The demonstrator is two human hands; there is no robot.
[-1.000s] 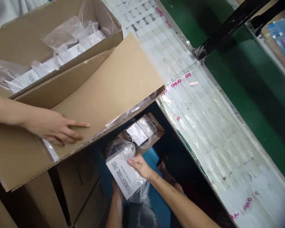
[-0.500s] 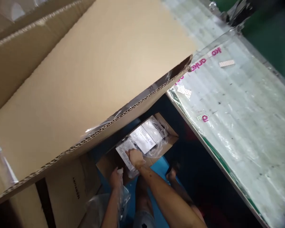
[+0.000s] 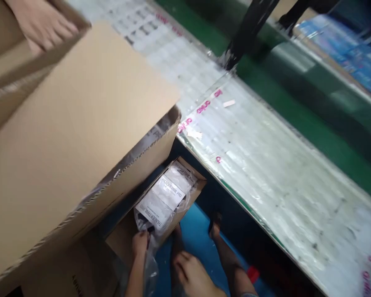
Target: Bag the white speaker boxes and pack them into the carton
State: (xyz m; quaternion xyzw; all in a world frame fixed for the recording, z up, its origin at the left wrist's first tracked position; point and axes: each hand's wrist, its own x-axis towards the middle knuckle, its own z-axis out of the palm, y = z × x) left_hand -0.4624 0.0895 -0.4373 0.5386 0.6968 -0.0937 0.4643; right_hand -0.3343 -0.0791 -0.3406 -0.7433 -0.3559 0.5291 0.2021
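Note:
White bagged packages printed "THUNDERTRAIL PRO" (image 3: 173,192) sit in a row inside an opened small carton (image 3: 123,235) on the floor. At the row's near end, my left hand (image 3: 140,243) is closed on a clear plastic bag (image 3: 151,264), whose loose part hangs beside my wrist. My right hand (image 3: 193,270) is apart from the carton, below and to its right, over my legs. Its fingers are loosely bent and a little apart, with nothing visible in them; motion blurs it somewhat.
A large open cardboard box (image 3: 80,123) fills the left, its flap folded out. Another person's hand (image 3: 46,29) rests on a box edge at upper left. A plastic-covered bench (image 3: 266,165) runs down the right. Blue floor (image 3: 194,222) shows around my feet.
My right hand has come off the packages and drawn back toward me. My left hand has moved up to the nearest package's end. The view has shifted, and another person's hand now shows.

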